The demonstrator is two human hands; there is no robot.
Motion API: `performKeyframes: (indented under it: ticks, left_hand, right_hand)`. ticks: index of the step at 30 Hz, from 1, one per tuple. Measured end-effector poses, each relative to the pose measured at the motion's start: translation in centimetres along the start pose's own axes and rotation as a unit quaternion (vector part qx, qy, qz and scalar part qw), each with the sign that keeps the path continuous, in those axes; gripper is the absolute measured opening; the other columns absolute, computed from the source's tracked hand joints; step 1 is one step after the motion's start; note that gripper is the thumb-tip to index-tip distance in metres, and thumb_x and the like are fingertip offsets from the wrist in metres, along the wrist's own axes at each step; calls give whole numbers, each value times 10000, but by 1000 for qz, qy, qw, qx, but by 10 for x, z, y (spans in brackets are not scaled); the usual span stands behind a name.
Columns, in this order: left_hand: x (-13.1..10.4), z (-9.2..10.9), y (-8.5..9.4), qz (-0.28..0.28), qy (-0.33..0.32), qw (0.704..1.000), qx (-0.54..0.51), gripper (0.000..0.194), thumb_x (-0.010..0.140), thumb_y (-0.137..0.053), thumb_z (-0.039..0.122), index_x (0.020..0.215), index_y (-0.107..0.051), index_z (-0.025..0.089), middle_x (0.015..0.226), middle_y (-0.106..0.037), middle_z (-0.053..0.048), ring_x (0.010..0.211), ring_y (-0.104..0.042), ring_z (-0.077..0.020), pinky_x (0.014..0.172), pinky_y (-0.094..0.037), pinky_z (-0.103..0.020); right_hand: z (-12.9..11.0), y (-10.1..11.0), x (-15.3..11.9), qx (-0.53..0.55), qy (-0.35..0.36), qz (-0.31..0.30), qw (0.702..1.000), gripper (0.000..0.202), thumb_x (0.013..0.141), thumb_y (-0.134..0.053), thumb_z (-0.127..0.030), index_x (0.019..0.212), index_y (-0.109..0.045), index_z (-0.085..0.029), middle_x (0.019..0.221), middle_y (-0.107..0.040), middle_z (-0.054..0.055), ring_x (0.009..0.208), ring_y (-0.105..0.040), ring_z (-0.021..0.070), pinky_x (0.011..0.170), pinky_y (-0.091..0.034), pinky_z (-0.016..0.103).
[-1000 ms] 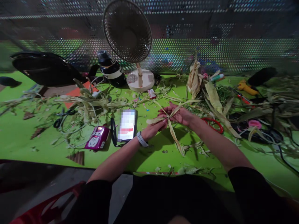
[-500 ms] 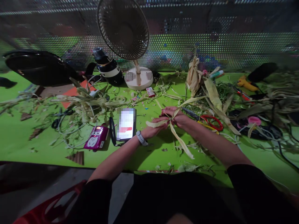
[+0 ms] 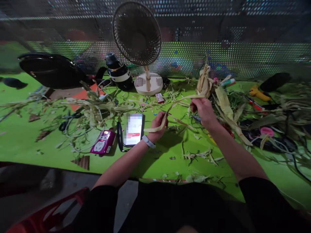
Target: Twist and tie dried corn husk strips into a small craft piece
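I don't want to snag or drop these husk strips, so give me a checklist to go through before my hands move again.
1. Left hand closed on the husk strips: ok.
2. Right hand gripping one strip near its tip: ok, it is held between the fingers.
3. Join between the strips secure: cannot tell, the left hand hides part of it.
4. Table below the hands free of scraps: not ok, husk scraps lie there.
5. Strip end free of the phone: cannot tell, it comes right up to the phone's edge.
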State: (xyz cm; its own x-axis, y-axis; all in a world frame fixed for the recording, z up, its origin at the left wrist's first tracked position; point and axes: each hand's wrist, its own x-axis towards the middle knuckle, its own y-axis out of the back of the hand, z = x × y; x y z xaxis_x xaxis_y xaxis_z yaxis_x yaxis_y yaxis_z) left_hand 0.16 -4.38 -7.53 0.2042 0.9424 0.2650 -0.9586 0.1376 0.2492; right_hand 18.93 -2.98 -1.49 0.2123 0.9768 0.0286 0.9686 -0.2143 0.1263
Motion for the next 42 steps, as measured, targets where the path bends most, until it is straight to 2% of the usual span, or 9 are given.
performKeyframes:
  ticks: [4,7,10,15,25,33,35,39,42]
  left_hand:
    - [-2,-7,0,16,-28,998,45,112,884,-462,303,888,-487,194,637,-519,28,531,-457,-102,553,-364,-241]
    - [-5,-9,-1,21,-44,997,53,139,830,-505,276,929,-522,182,739,-561,-9,606,-494,-124,577,-374,-250]
    - [-8,-10,-2,10,-45,998,53,168,803,-523,271,943,-541,179,766,-575,-23,636,-508,-139,600,-382,-257]
    - [-8,-7,-2,-11,-60,997,42,154,855,-492,308,928,-542,182,802,-591,-48,684,-519,-145,668,-404,-267]
    - [-5,-1,-1,-48,-76,996,23,257,907,-430,394,858,-559,177,729,-567,-27,630,-494,-119,620,-399,-241]
    - [-4,-2,1,-68,-41,995,-54,349,867,-490,503,864,-610,176,825,-612,-62,781,-566,-157,738,-446,-283]
    - [-1,-5,4,-74,-11,991,-115,342,848,-529,506,889,-619,179,820,-604,-50,767,-557,-153,723,-447,-282]
    - [0,-9,3,-81,42,975,-201,324,832,-567,489,929,-602,182,778,-594,-25,665,-533,-121,619,-427,-255]
    - [-2,-7,-1,-99,98,962,-237,337,828,-561,516,889,-565,185,680,-562,0,568,-493,-106,531,-370,-245]
  right_hand:
    - [-5,-13,-36,-96,-51,-299,948,468,855,-508,-522,575,-585,-155,513,-605,12,458,-549,94,491,-422,216]
    - [7,-34,-55,-105,-63,-342,932,471,825,-503,-600,642,-585,-174,536,-622,10,458,-572,115,469,-418,228]
    - [15,-44,-60,-125,-50,-303,943,406,845,-502,-527,621,-541,-191,488,-575,-10,433,-534,113,459,-379,229]
    - [9,-39,-58,-199,61,-250,946,250,841,-447,-260,608,-506,-190,516,-506,-34,495,-450,95,510,-306,227]
    - [-7,-28,-52,-241,90,-287,923,295,825,-366,-253,534,-367,-205,502,-381,-38,502,-352,103,535,-239,258]
    - [-8,-29,-60,-323,125,-304,887,316,860,-412,-290,562,-352,-204,501,-377,-34,486,-315,103,533,-186,278]
    - [-14,-23,-60,-307,144,-284,897,319,878,-436,-340,591,-424,-201,513,-420,-30,485,-336,102,528,-207,269]
    - [-22,-7,-45,-286,199,-117,930,287,887,-463,-408,708,-528,-194,651,-544,10,599,-440,128,589,-295,267]
    - [-12,-4,-28,-247,110,-155,950,246,872,-475,-402,792,-573,-192,725,-605,17,663,-503,142,624,-342,269]
